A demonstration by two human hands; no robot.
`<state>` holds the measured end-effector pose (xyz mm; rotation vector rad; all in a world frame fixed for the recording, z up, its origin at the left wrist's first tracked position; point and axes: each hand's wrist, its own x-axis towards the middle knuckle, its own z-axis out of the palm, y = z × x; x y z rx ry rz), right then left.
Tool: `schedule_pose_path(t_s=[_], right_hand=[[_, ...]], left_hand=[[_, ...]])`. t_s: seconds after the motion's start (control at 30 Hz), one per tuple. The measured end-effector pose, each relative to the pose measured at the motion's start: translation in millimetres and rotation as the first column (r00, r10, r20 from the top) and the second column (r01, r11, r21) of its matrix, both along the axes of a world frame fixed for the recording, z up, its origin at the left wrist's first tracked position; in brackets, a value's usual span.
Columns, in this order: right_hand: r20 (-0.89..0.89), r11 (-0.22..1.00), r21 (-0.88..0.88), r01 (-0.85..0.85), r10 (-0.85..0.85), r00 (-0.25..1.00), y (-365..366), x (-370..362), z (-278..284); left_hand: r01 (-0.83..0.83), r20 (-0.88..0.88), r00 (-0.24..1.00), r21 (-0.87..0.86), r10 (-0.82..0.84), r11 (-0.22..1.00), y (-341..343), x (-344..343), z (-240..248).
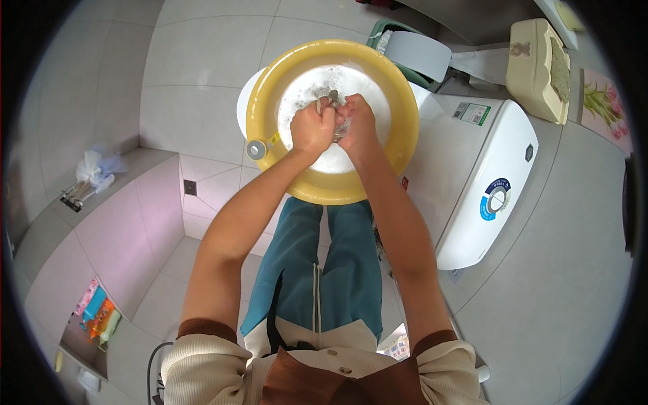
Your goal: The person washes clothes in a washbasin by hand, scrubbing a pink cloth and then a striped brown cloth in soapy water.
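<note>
A round yellow basin (331, 194) stands in front of me, half full of white suds (331, 162). Over the foam, my left hand (312, 129) and my right hand (360, 127) are pressed close together. Both are closed round a wet, greyish, bunched-up cloth (334, 96). Part of it shows above and between my fingers, and the rest is hidden by my hands. A grey round knob (256, 149) sits on the basin's left rim.
Right of the basin is a white toilet tank (449, 152) with a round flush button (497, 199). Behind it stand a green bin (379, 30) and a cream box (530, 67). To the left, a ledge (145, 165) carries a white gauzy bundle (98, 169); colourful packets (100, 314) fill a wall niche.
</note>
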<state>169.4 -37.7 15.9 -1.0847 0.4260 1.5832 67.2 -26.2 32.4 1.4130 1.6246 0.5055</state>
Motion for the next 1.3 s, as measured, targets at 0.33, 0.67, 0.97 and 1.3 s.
schedule_pose_path(t_s=[0.33, 0.67, 0.97, 1.3], right_hand=[[0.617, 0.699, -0.026, -0.715, 0.574, 0.539, -20, 12, 22], [0.601, 0.552, -0.715, -0.429, 0.171, -0.781, -47, 16, -64], [0.542, 0.517, -0.768, -0.379, 0.209, -0.814, -48, 24, -83], [0.959, 0.784, -0.056, -0.619, -0.129, -0.251, -22, -27, -1]], left_hand=[[-0.336, 0.183, 0.898, -0.307, 0.401, 0.891, 8, -29, -28], [0.641, -0.650, 0.511, -0.148, -0.562, 0.753, -20, -42, -69], [0.564, -0.467, 0.543, -0.412, -0.698, 0.715, -13, -29, -88], [0.106, 0.425, 0.570, -0.886, 0.703, 0.451, 29, -34, -56]])
